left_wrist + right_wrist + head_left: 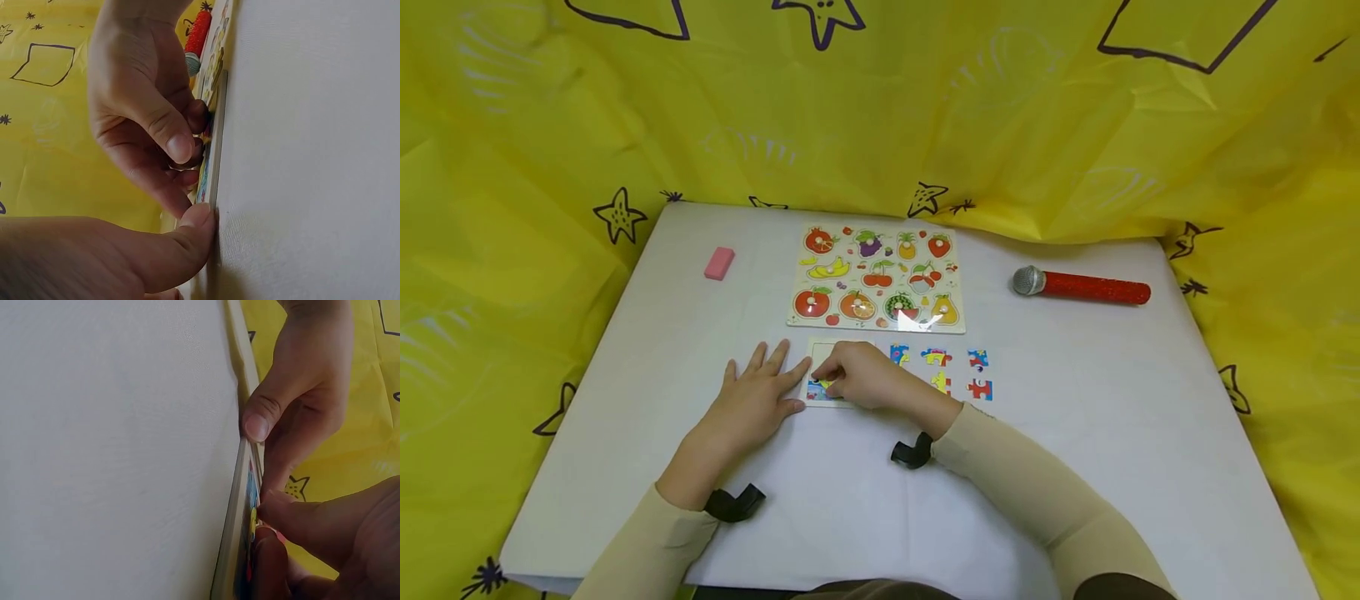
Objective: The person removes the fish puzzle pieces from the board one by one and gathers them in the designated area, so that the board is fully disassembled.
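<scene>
My left hand (pixel 752 396) lies flat on the table with its fingers spread. Its thumb and index finger touch the left edge of a small jigsaw board (pixel 829 405) with a pale rim. Over that board is my right hand (pixel 868 375), fingers curled, the thumb and fingertips pinching a puzzle piece (pixel 253 520) with yellow on it, low against the board; the hand hides most of the piece. Blue picture pieces (pixel 818 392) fill the board's lower left. In the left wrist view, the left thumb (pixel 197 219) presses the board's near corner.
Several loose puzzle pieces (pixel 980 389) lie in rows right of the board. Behind it is a fruit peg puzzle (pixel 880 293). A pink block (pixel 719 263) sits at the back left, a red microphone (pixel 1086 287) at the back right. Yellow cloth (pixel 880 117) hangs around the table.
</scene>
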Demonstrator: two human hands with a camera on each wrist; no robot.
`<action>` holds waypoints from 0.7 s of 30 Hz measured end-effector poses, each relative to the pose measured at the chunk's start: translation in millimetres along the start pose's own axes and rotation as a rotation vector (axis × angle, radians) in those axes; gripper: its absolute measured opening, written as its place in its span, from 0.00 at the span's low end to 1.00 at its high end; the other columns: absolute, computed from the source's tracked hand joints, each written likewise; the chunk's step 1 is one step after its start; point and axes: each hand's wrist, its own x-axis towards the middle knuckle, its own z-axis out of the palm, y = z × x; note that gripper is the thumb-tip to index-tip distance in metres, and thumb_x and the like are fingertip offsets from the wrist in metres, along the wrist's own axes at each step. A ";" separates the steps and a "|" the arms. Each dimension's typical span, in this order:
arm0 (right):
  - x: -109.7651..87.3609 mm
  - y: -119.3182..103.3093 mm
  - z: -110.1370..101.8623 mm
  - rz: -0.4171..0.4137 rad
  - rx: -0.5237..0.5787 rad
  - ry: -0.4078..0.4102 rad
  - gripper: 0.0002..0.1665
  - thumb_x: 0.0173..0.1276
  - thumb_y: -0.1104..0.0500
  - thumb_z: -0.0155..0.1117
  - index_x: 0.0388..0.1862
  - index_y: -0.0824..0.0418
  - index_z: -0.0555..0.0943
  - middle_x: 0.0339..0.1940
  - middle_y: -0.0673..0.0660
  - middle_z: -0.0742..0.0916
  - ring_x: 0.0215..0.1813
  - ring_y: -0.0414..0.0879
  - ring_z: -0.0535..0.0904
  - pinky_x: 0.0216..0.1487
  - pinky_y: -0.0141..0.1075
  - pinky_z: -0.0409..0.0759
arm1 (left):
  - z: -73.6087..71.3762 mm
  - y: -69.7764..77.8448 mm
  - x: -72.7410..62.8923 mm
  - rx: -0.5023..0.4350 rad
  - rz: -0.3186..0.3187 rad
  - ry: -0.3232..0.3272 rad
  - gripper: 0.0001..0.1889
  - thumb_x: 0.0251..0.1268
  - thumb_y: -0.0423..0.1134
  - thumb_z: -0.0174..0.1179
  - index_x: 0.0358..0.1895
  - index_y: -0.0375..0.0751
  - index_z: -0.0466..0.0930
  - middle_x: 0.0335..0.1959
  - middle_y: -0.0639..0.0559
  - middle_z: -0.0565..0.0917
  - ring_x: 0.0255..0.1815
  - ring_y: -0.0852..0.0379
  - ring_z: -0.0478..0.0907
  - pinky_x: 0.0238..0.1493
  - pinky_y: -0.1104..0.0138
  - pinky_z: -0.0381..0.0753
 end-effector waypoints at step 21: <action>0.5 -3.0 5.0 0.034 0.012 0.016 0.10 0.72 0.62 0.76 0.48 0.50 0.94 0.50 0.48 0.88 0.52 0.42 0.81 0.59 0.40 0.81 | -1.7 -4.0 1.4 -0.024 0.020 -0.029 0.36 0.75 0.47 0.68 0.83 0.56 0.68 0.89 0.38 0.56 0.89 0.24 0.46 0.77 0.18 0.45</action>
